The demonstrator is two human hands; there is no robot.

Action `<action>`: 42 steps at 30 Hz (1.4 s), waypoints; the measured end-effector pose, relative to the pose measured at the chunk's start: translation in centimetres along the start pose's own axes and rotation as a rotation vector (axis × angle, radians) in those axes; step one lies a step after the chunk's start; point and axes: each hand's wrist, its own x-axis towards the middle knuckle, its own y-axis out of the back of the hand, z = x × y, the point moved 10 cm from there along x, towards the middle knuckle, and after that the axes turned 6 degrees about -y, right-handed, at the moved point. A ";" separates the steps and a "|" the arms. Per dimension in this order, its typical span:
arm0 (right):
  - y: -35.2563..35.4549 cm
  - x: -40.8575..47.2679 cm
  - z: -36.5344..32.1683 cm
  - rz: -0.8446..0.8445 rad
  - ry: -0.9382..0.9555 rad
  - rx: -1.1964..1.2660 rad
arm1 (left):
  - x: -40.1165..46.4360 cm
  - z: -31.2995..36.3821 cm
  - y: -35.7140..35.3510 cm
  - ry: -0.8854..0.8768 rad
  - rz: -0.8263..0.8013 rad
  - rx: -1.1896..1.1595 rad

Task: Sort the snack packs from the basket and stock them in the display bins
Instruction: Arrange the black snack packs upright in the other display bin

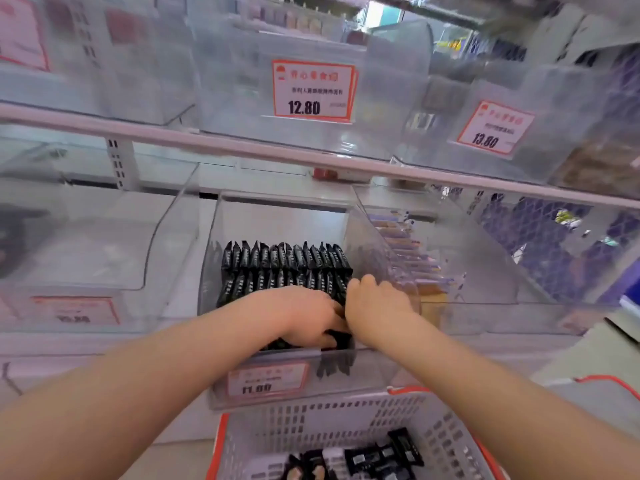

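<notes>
1. Sitting nearest, at the bottom edge of the view, the basket point(346, 424) is white perforated plastic with an orange rim and has several loose black snack packs point(377, 457) lying flat and jumbled on its floor.
2. Just above it, the clear display bin point(374, 368) shows its front wall with a price tag point(268, 378); both hands reach over that wall.
3. The left hand point(304, 317) is curled round a few black packs at the bin's front edge, near the right corner, pressing them into place.
4. The right hand point(379, 306) lies against the bin's right wall, touching the left hand; its fingers bend down out of sight, so I cannot tell whether it holds a pack.
5. Behind the hands, two rows of packs point(284, 268) stand upright on edge, tightly side by side.
6. These packs look light, thin and glossy, so probably slippery and soft enough to crumple; I judge the best hold to be a pinch across the flat faces of a small bunch, not the crimped ends.
7. Farther back, the neighbouring bin point(460, 268) to the right holds purple packs, and upper shelf bins point(311, 140) carry more price cards.
</notes>
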 end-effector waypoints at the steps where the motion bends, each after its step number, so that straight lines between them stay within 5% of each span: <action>1: -0.4 0.2 -0.2 -0.045 0.017 -0.038 | 0.0 0.2 -0.2 -0.023 -0.012 -0.023; 6: -1.7 -0.5 -0.4 -0.213 0.233 -0.400 | -0.3 -0.9 -0.8 -0.032 -0.022 -0.072; 11: -2.2 -0.6 -1.3 -0.363 0.327 -0.388 | -0.6 -1.9 -0.6 0.037 0.026 -0.186; 16: -1.6 -0.3 -1.9 -0.244 0.382 -0.199 | -0.7 -2.4 0.1 0.095 0.107 -0.250; 19: -0.8 -0.5 -0.9 -0.312 0.421 -0.114 | -0.4 -2.0 -0.1 0.059 0.074 -0.209; 25: -0.1 -1.5 -0.6 -0.248 0.396 -0.223 | 0.4 -2.1 1.2 0.088 0.194 -0.163; 36: 1.7 -1.9 1.1 -0.144 0.350 -0.092 | 1.2 1.8 4.4 -0.221 0.377 0.013; 42: 1.8 -1.8 1.7 -0.159 0.316 0.014 | 0.2 -0.1 4.9 -0.095 0.375 -0.005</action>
